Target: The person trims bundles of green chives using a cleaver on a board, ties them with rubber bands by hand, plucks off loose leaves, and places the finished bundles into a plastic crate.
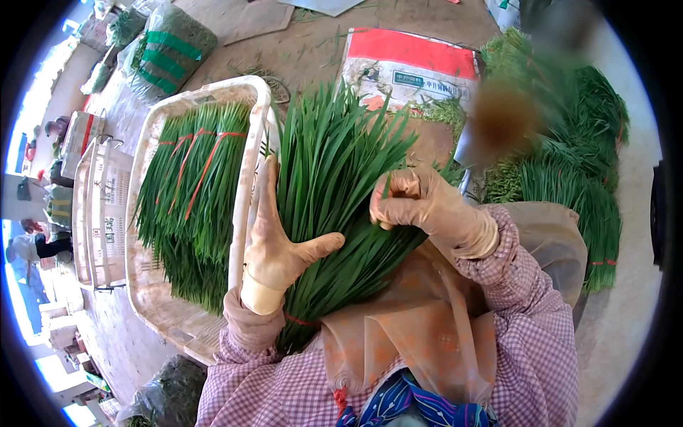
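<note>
A large bunch of garlic chives (334, 164) lies across my lap, its long green leaves fanned out and a red tie (302, 322) around its near end. My left hand (283, 245), in a dirty pale glove, lies along the bunch's left side with fingers stretched and thumb spread over the leaves. Over the right side of the leaves, my right hand (420, 203), gloved too, has its fingers curled into a pinch. Green shows at its fingertips, but whether it grips a leaf is unclear. A brown apron (405, 334) covers my lap beneath the bunch.
A white plastic crate (245, 178) on my left holds chive bundles (203, 164) with red ties. More tied bundles (569, 192) are piled at the right. A red-and-white sack (413, 67) lies ahead. Stacked crates (103, 206) and a stuffed plastic bag (171, 53) stand farther left.
</note>
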`<state>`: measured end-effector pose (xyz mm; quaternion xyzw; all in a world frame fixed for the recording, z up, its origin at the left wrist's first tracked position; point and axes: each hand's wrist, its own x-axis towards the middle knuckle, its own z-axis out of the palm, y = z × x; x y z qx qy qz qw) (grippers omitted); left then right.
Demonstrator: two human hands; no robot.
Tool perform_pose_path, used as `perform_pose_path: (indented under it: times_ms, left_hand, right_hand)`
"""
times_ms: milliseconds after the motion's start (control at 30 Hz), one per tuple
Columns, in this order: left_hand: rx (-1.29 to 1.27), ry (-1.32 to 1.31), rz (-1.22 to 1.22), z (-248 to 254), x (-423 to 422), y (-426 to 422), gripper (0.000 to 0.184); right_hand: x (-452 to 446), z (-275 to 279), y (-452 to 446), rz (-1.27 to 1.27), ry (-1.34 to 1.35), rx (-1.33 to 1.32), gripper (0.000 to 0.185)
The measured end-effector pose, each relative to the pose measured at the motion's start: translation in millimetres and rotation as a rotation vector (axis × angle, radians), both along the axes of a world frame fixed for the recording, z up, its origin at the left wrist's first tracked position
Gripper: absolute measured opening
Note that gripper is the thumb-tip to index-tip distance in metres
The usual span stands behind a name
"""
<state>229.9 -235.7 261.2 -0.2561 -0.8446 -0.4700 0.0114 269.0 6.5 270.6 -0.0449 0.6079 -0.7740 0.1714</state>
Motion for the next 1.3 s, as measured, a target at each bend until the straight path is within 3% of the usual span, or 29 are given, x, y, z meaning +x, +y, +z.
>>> perform_pose_path:
  times_ms: [67, 133, 167, 200, 267, 300, 333, 400, 467, 500, 667, 733, 800, 867, 900, 933, 1033, 1067, 1100, 1133, 1200, 1300]
  left_hand:
    - [-0.041, 0.019, 0.028, 1.3, 1.0, 1.5, 0.122]
    - [-0.039, -0.091, 0.081, 7.3, 3.3, 4.0, 0.116]
    - [-0.036, -0.089, 0.082, 6.9, 3.3, 3.5, 0.116]
    - [0.014, -0.163, 0.109, 5.9, 2.4, 3.3, 0.113]
    - [0.071, -0.237, 0.145, 1.3, 1.0, 3.6, 0.111]
    - [0.075, -0.211, 0.137, -2.5, 0.1, 3.1, 0.109]
    - [0.078, -0.184, 0.126, -4.5, -0.9, 3.3, 0.107]
    - [0.080, -0.202, 0.126, -2.6, -1.6, 4.9, 0.106]
    - [0.073, -0.225, 0.126, 1.3, -0.9, 5.4, 0.105]
    - [0.060, -0.231, 0.128, 3.7, -1.5, 6.4, 0.105]
    - [0.101, -0.255, 0.130, 7.9, -0.3, 8.3, 0.104]
    - [0.134, -0.256, 0.147, 7.2, -0.8, 8.1, 0.101]
    - [0.217, -0.299, 0.164, 0.2, -2.7, 7.3, 0.099]
    - [0.301, -0.340, 0.179, -3.4, -3.5, 6.3, 0.097]
    - [0.277, -0.320, 0.191, -4.1, -3.8, 5.7, 0.094]
    - [0.253, -0.301, 0.204, -4.5, -3.5, 5.2, 0.091]
    - [0.277, -0.452, 0.277, 8.5, -1.7, 6.1, 0.086]
    - [0.280, -0.449, 0.280, 7.5, -2.4, 6.5, 0.086]
    - [0.387, -0.491, 0.249, 5.5, -3.8, 7.9, 0.082]
    - [0.495, -0.533, 0.219, 3.9, -4.6, 9.4, 0.078]
    - [0.535, -0.609, 0.234, 9.5, -4.8, 10.3, 0.075]
    - [0.638, -0.721, 0.254, 10.8, -5.6, 8.3, 0.068]
  right_hand:
    - [-2.6, 8.7, 16.9, 0.100, 0.007, 0.103, 0.014]
    - [-7.0, 21.7, 32.4, 0.202, 0.505, 0.612, 0.017]
    - [-10.5, 22.7, 44.6, 0.156, 0.432, 0.481, 0.017]
    - [-12.4, 17.4, 53.6, -0.024, 0.390, 0.270, 0.011]
    - [-22.1, 12.1, 59.5, -0.447, 0.281, 0.277, 0.007]
    - [-25.0, 14.1, 54.8, -0.443, 0.283, 0.280, 0.007]
    - [-28.7, 17.6, 44.8, -0.634, 0.527, 0.545, 0.008]
    - [-35.4, 23.0, 33.9, -0.819, 0.770, 0.813, 0.010]
    - [-44.1, 26.2, 29.2, -0.414, 0.985, 0.781, 0.017]
    - [-50.6, 27.0, 26.2, -0.285, 0.939, 0.921, 0.024]
    - [-72.1, 11.6, 3.1, -0.039, 0.931, 1.024, 0.028]
    - [-68.0, 14.7, -4.9, -0.066, 0.894, 1.207, 0.017]
    - [-69.9, -2.6, -5.8, -0.110, 0.887, 1.216, 0.016]
    - [-71.4, -23.4, -3.8, -0.629, 0.904, 0.976, 0.019]
    - [-69.6, -3.6, 4.9, -0.593, 0.539, 0.935, 0.014]
    - [-75.8, -6.7, 18.6, -0.689, 0.276, 0.615, 0.008]
    - [-77.7, -12.9, 37.8, -0.711, 0.427, 0.706, 0.007]
    - [-75.2, -10.3, 37.5, -0.758, 0.617, 0.829, 0.007]
    - [-71.9, -5.7, 37.1, -0.801, 0.812, 0.951, 0.008]
    - [-66.7, 5.0, 32.5, -0.796, 0.817, 0.954, 0.008]
    - [-57.6, 27.1, 15.0, -0.571, 0.920, 0.622, 0.014]
    - [-58.8, 22.5, -3.6, -0.379, 1.025, 0.527, 0.017]
